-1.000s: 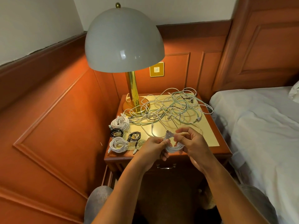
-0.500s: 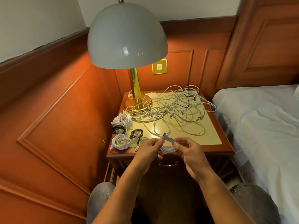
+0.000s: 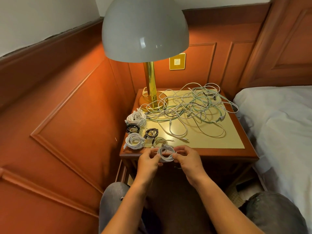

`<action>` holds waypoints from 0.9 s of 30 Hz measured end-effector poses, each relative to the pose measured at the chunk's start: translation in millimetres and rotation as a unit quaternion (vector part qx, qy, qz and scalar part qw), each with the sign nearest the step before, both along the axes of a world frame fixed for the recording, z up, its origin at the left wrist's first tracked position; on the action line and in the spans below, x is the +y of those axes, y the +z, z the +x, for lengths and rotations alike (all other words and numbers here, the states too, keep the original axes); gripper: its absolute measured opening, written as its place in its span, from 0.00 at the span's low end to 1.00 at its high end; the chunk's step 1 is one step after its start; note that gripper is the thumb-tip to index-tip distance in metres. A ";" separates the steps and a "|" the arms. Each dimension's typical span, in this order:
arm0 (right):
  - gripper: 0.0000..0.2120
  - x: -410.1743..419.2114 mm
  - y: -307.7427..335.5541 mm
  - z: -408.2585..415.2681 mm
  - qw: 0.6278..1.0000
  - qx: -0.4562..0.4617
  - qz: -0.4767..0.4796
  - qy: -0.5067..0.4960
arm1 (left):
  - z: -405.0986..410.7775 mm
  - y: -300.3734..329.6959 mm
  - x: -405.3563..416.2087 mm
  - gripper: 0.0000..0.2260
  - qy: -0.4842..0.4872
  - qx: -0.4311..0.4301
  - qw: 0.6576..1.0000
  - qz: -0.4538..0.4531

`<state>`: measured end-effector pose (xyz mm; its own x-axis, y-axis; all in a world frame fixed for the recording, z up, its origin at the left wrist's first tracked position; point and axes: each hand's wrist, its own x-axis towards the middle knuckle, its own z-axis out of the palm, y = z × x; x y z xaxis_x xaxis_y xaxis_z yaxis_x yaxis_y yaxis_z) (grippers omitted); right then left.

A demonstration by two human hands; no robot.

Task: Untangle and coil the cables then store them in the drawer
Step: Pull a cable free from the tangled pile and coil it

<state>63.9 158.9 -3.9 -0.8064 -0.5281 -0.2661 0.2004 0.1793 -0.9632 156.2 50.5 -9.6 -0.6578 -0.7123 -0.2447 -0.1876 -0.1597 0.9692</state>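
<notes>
While the bench (image 3: pixel 219 150) carries a loose cable tangle (image 3: pixel 190 107) far right (finished coils (image 3: pixel 135 130) lie left), the left hand (image 3: pixel 148 160) and right hand (image 3: pixel 188 159) pinch a white coil (image 3: pixel 166 153) at its near edge.

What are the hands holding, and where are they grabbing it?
Both hands hold one small white cable coil. The left hand pinches its left side, and the right hand pinches its right side, above the nightstand's front edge.
</notes>
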 end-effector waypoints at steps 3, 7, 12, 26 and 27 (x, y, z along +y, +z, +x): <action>0.07 -23.8 -2.7 -13.0 0.999 0.043 0.020 0.007 | -9.7 -6.6 -17.1 0.07 0.030 -0.025 0.998 -0.045; 0.11 -53.4 -6.1 -36.3 0.986 0.134 0.088 0.035 | -28.4 -10.3 -35.5 0.06 0.061 -0.051 0.994 -0.069; 0.10 -74.8 -10.7 -65.6 0.954 0.221 0.172 0.109 | -45.6 -22.3 -49.3 0.05 0.071 -0.086 0.992 -0.060; 0.10 -78.7 -24.5 -80.8 0.923 0.255 0.237 0.163 | -52.6 -27.3 -49.2 0.06 0.057 -0.156 0.982 -0.094; 0.10 -77.4 -24.9 -80.0 0.924 0.256 0.235 0.161 | -52.3 -26.9 -48.8 0.06 0.057 -0.155 0.981 -0.098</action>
<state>-16.1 81.5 -28.8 -0.7122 -0.6849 -0.1541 -0.3963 0.5734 -0.7171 104.0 1.8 -36.6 -0.4872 -0.8301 -0.2713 -0.4710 -0.0118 0.8821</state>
